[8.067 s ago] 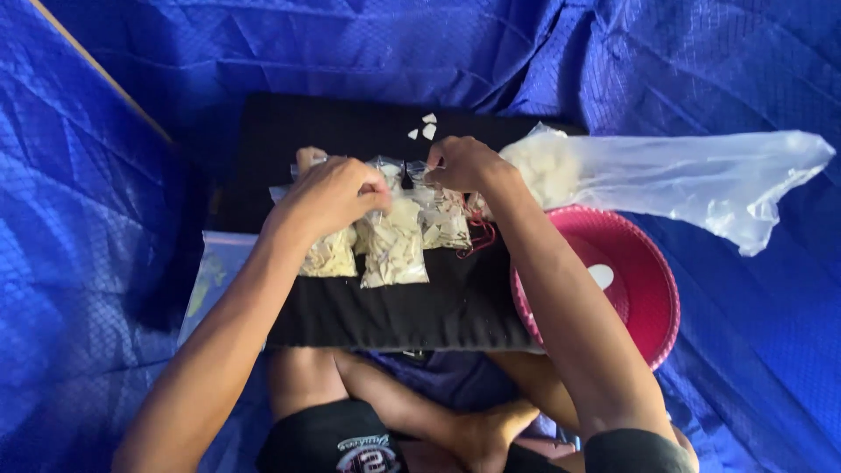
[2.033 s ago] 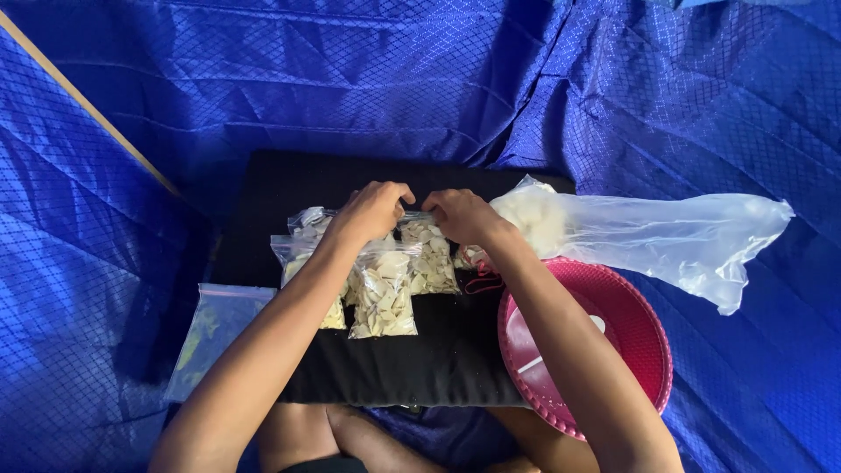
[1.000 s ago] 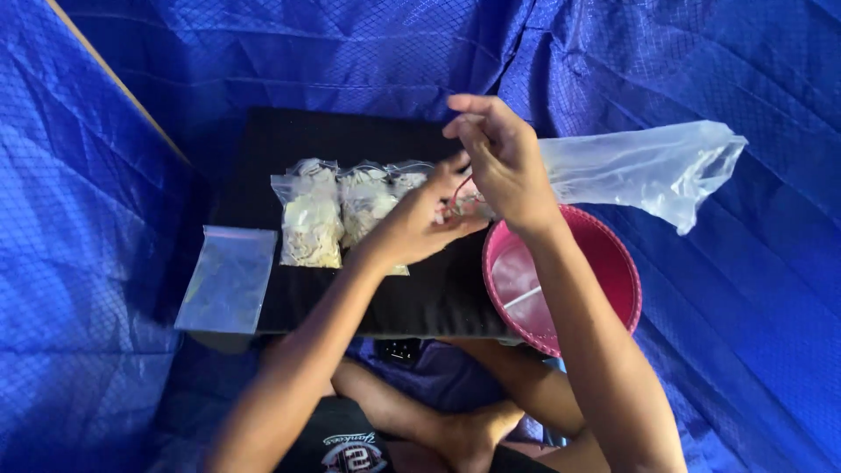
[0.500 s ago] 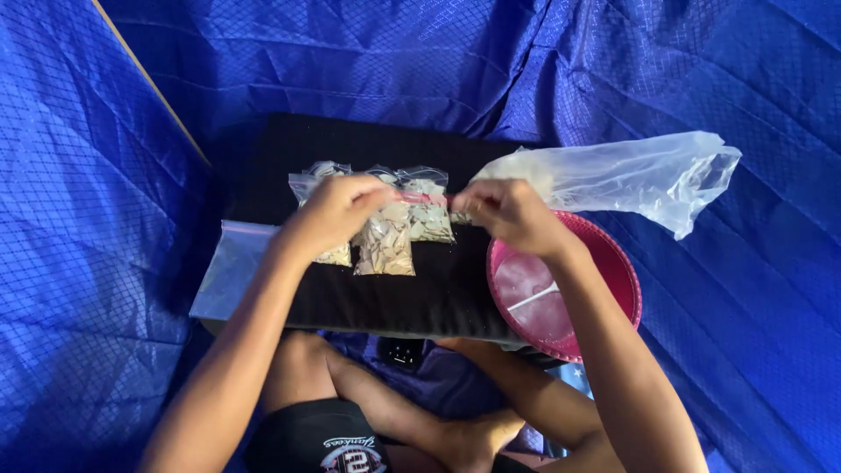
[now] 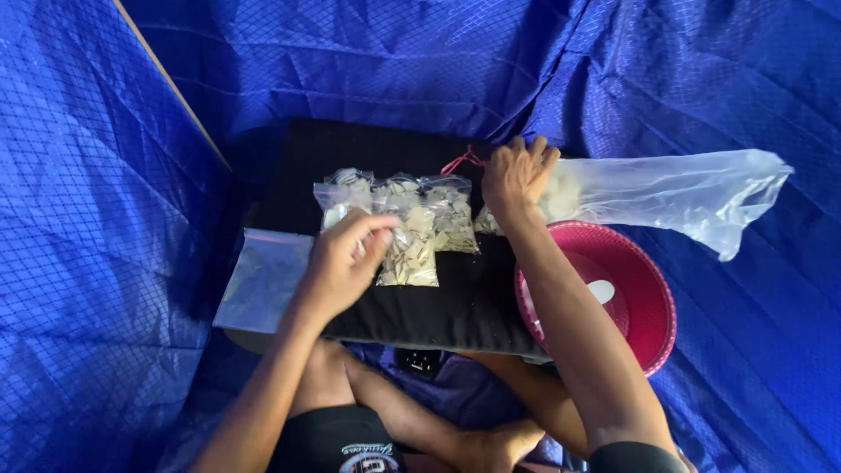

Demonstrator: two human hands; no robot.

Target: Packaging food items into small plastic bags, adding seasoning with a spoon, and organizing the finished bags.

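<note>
On the black board (image 5: 385, 307) across our lap, seen from the head camera, our left hand (image 5: 343, 263) hovers with fingers loosely curled over the front small bag of pale chips (image 5: 408, 254), touching or nearly touching its left edge; we cannot tell whether it grips. Two more filled bags (image 5: 447, 210) lie just behind, side by side, kept flat so nothing spills. Our right hand (image 5: 517, 175) lies spread, fingers apart, on the mouth of the long clear bag (image 5: 674, 193), pinning it down. An empty flat pouch (image 5: 263, 278) overhangs the board's left edge. Beside the right edge sits the pink basket (image 5: 648, 307). Bare board remains near us.
</note>
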